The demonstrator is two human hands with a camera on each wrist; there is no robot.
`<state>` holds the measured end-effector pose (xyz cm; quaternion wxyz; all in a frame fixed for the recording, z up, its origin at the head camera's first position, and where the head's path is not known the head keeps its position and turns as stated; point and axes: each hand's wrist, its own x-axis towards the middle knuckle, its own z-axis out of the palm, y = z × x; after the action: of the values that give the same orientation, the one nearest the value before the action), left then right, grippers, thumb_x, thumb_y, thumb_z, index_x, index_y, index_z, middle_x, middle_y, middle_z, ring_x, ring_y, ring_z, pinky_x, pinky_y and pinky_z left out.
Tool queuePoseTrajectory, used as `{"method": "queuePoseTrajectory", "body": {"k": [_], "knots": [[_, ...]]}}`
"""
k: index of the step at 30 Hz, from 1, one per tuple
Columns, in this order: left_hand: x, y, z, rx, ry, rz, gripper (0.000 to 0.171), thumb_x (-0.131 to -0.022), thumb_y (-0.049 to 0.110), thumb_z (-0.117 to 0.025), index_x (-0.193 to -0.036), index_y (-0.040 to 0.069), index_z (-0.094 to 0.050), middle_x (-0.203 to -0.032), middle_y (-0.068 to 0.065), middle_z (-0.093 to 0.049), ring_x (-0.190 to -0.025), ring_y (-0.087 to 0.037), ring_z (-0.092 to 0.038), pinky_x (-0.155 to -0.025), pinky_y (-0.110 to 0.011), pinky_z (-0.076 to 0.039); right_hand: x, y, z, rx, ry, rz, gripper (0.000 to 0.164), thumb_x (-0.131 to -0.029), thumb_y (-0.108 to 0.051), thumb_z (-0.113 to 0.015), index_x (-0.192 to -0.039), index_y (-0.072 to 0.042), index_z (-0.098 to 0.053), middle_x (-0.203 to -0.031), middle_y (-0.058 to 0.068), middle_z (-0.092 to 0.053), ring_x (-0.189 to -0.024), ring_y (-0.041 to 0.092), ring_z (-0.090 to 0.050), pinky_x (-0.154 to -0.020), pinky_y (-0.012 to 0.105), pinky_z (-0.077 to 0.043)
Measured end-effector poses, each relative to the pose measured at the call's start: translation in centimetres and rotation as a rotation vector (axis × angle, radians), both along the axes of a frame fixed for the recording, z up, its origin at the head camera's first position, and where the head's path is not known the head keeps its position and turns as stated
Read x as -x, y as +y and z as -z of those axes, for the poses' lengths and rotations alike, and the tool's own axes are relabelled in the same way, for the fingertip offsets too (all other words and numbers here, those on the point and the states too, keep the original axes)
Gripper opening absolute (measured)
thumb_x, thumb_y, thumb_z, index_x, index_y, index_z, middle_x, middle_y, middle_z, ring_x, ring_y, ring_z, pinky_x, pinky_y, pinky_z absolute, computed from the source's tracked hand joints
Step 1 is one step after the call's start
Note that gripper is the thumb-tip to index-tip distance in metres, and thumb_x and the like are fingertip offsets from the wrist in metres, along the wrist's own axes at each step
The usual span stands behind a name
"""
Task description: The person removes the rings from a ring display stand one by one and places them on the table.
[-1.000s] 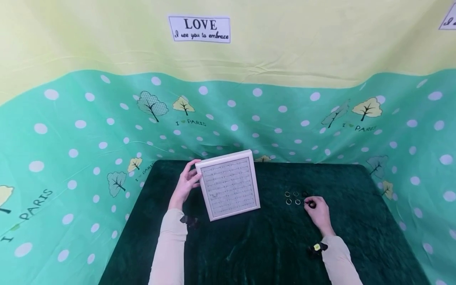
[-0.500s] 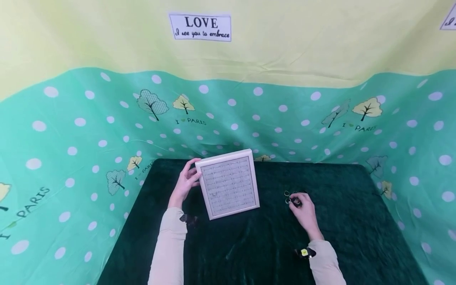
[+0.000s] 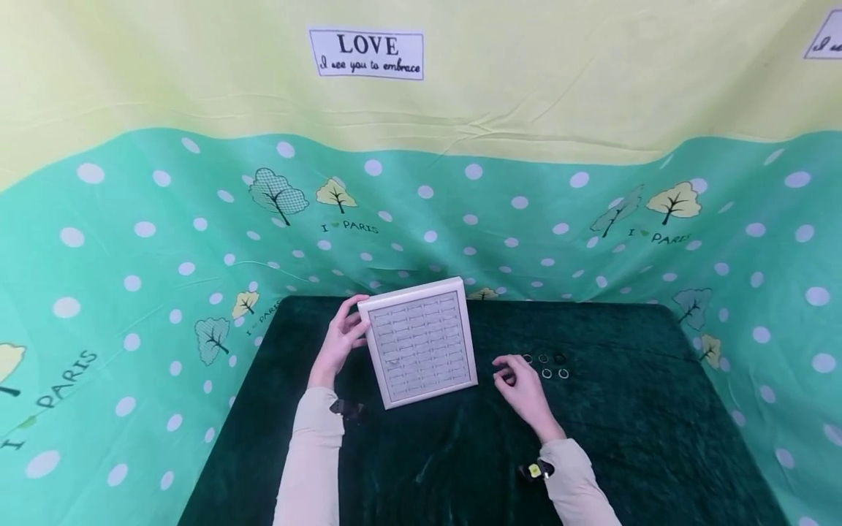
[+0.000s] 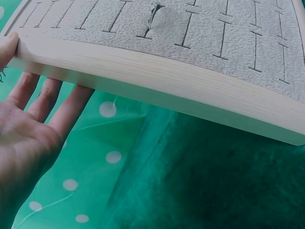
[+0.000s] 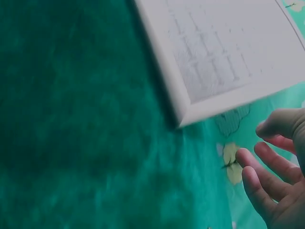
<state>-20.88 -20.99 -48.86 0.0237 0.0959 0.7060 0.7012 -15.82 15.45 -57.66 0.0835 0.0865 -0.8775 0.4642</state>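
My left hand point(image 3: 337, 342) grips the upper left corner of a ring display tray point(image 3: 469, 336), its thumb on the white frame and its fingers underneath. The tray's grey padded face has rows of slits. One ring point(image 4: 153, 16) sits in a slit toward the tray's left side. Right of the tray, my right hand point(image 3: 522, 391) hovers with loosely bent fingers, and nothing shows between them. Beside it several rings point(image 3: 563, 373) lie in two rows on the cloth; one is black point(image 3: 560, 359). The hand may cover another ring. In the right wrist view the fingers point(image 5: 259, 188) are apart from the tray.
Dark green velvet cloth point(image 3: 421, 467) covers the table. A green and yellow curtain point(image 3: 473, 212) with white dots and tree prints hangs behind and at both sides. The tray stands tilted toward the table's back edge.
From the right end of the ring rows, my right hand has moved left toward the tray, passing over the rings. My left hand and the tray have stayed in place.
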Motion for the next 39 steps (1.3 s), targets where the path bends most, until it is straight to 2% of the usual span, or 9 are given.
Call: {"method": "queuePoseTrajectory", "body": {"k": [6,14,19,26,30,39], "knots": [[-0.1,0.0,-0.2,0.0,-0.006,-0.004,0.046,-0.097,0.001,-0.054,-0.141,0.004,-0.039,-0.125,-0.031,-0.053,-0.099,-0.022,-0.062,-0.085,-0.059,-0.046,0.9,-2.1,-1.5,0.02,0.008,-0.034,0.022,-0.085,0.002,-0.067,-0.106,-0.004,-0.065,-0.105,0.008,-0.061,-0.087,0.019,-0.064,-0.072,0.037,-0.053],[-0.1,-0.2,-0.4,-0.009,-0.031,0.01,0.048,-0.097,0.0,-0.054,-0.141,0.004,-0.038,-0.124,-0.032,-0.053,-0.098,-0.021,-0.063,-0.086,-0.061,-0.045,2.1,-5.0,-2.9,0.03,0.057,-0.133,0.021,-0.086,0.003,-0.064,-0.106,-0.003,-0.066,-0.102,0.006,-0.061,-0.085,0.017,-0.062,-0.071,0.036,-0.053],[-0.1,-0.1,-0.4,-0.005,-0.034,0.018,0.049,-0.097,0.0,-0.054,-0.142,0.004,-0.037,-0.124,-0.031,-0.054,-0.098,-0.02,-0.063,-0.086,-0.06,-0.046,2.1,-6.7,-3.2,0.011,0.046,-0.192,0.021,-0.087,0.001,-0.065,-0.107,-0.003,-0.066,-0.103,0.005,-0.061,-0.083,0.014,-0.06,-0.071,0.034,-0.053],[-0.1,-0.2,-0.8,0.003,-0.04,0.012,0.049,-0.097,0.0,-0.054,-0.143,0.004,-0.036,-0.127,-0.033,-0.051,-0.1,-0.021,-0.062,-0.087,-0.061,-0.045,1.9,-9.0,-3.7,-0.044,0.053,-0.283,0.023,-0.088,-0.001,-0.065,-0.11,-0.005,-0.066,-0.104,0.004,-0.061,-0.086,0.018,-0.06,-0.074,0.033,-0.051],[0.0,-0.2,-0.9,-0.01,-0.049,0.016,0.049,-0.097,-0.001,-0.053,-0.143,0.004,-0.036,-0.127,-0.034,-0.05,-0.101,-0.023,-0.062,-0.087,-0.062,-0.044,1.9,-10.3,-3.7,-0.052,0.065,-0.305,0.023,-0.088,-0.003,-0.066,-0.111,-0.005,-0.067,-0.105,0.004,-0.061,-0.086,0.014,-0.059,-0.074,0.029,-0.051],[-0.1,-0.3,-0.8,-0.004,-0.056,0.027,0.049,-0.098,0.002,-0.054,-0.143,0.005,-0.036,-0.129,-0.033,-0.05,-0.101,-0.021,-0.062,-0.087,-0.06,-0.045,2.1,-12.8,-4.0,-0.034,0.013,-0.366,0.026,-0.09,-0.005,-0.066,-0.116,-0.009,-0.068,-0.107,0.003,-0.062,-0.087,0.011,-0.057,-0.075,0.027,-0.049]]}}
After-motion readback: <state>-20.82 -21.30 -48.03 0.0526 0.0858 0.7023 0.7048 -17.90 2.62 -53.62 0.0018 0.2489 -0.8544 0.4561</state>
